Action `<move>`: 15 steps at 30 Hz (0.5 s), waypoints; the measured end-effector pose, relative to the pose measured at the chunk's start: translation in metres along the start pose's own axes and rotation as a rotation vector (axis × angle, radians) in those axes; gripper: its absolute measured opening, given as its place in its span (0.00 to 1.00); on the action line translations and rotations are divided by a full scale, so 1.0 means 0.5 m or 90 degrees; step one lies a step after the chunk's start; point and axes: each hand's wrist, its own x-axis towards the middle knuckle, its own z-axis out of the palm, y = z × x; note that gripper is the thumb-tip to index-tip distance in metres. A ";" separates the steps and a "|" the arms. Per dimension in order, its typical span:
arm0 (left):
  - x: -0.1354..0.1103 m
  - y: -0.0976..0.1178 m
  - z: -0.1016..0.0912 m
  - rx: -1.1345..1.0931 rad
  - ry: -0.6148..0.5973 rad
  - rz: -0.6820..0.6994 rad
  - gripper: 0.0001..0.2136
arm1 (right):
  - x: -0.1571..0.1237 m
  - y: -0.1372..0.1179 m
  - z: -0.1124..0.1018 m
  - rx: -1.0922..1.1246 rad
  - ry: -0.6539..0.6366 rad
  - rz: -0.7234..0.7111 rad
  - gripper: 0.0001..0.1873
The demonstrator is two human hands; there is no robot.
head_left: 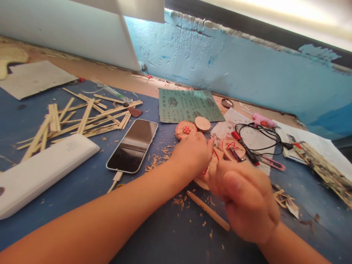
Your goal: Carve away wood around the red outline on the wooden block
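Observation:
A round wood slice with red lines drawn on it lies under my hands, with pale shavings around it. My left hand is closed on its far left side, the fingertips partly hidden. Over its near right edge, my right hand is balled in a fist and slightly blurred. Whatever the fist may hold is hidden. Two more slices with red drawings sit close by: one with a flower and one with a star. A plain small wood disc touches the flower slice. A thin wooden-handled tool rests just in front.
A phone on a cable and a white power bank lie left, beside several wooden sticks. Green-backed sandpaper is behind. Rightward are a black cable, a pink glue gun and a bark piece.

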 end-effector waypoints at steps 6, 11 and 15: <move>-0.005 -0.004 -0.004 0.009 0.001 0.033 0.20 | 0.041 0.006 -0.022 0.229 0.056 0.076 0.23; -0.004 -0.003 -0.007 0.013 -0.011 0.031 0.20 | 0.039 -0.002 -0.016 0.202 0.045 0.064 0.24; -0.002 -0.001 -0.003 0.011 0.007 0.016 0.21 | 0.050 0.008 -0.030 0.284 0.067 0.114 0.24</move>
